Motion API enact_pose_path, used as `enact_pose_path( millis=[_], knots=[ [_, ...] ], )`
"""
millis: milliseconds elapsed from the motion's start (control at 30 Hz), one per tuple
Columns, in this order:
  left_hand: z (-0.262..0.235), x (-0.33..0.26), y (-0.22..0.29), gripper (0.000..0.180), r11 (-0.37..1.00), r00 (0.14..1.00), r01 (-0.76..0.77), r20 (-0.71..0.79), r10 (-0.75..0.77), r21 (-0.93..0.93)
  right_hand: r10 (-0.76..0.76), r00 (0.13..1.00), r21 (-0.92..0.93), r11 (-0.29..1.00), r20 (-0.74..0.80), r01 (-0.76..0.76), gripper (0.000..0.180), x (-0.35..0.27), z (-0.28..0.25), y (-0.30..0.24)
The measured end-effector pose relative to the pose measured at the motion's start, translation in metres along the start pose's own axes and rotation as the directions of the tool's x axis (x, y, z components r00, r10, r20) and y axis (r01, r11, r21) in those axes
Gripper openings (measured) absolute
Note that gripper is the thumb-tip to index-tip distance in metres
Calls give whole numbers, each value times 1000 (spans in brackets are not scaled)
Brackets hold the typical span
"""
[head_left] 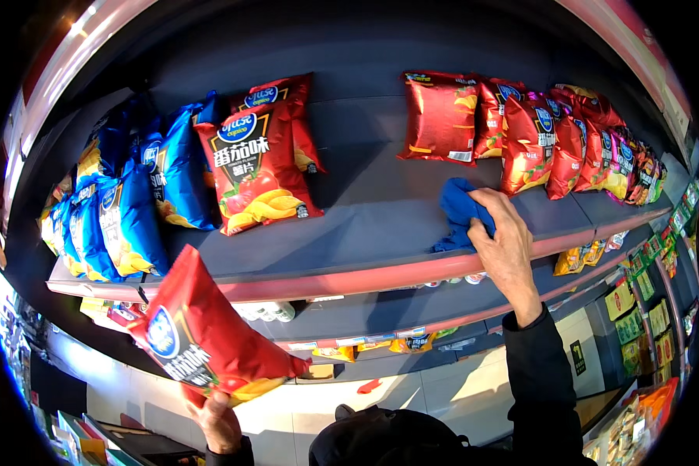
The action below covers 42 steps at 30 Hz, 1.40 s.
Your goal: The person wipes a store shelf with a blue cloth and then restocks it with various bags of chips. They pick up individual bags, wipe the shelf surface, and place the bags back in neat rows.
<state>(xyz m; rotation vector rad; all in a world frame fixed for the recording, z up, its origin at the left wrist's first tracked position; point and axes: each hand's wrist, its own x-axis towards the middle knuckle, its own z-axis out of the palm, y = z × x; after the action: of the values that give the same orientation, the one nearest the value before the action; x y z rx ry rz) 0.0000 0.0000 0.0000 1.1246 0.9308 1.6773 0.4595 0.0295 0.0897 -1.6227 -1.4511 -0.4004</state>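
Observation:
A red bag of potato chips (210, 330) is gripped near its lower edge by my left hand (216, 423), held in front of the shelf and tilted. My right hand (505, 237) is closed on a bunched blue cloth (464, 213), which touches the dark shelf board (365, 225) near its front edge. To the left of the cloth, a red chip bag (256, 175) leans against another red one behind it. Close to my right hand's far side stand more red chip bags (530, 147), and one red bag (441, 116) shows its back.
Several blue chip bags (120, 217) fill the shelf's left end. A pink edge strip (311, 286) runs along the shelf front. Lower shelves hold yellow packets (412, 343). Green and yellow packages (637, 311) hang at the right. Pale floor tiles (318, 419) lie below.

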Motion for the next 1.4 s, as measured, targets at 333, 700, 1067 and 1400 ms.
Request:
enact_pose_path(
  millis=[333,700,1067,1400],
  knots=[
    [31,-102,-74,72,785,797,602,69,-599,-146,-49,999,17,999,-14,49,40,1,4,5],
    [129,-55,-202,40,741,808,584,144,-572,-332,414,910,899,395,8,-187,41,-19,-51,-5],
    [181,-68,-240,24,715,773,612,66,-631,-338,546,699,680,287,463,-675,32,-216,-83,51],
    [175,-75,-249,9,660,685,728,201,-700,-185,663,375,638,-204,648,-742,30,-287,-60,84]
  ],
)
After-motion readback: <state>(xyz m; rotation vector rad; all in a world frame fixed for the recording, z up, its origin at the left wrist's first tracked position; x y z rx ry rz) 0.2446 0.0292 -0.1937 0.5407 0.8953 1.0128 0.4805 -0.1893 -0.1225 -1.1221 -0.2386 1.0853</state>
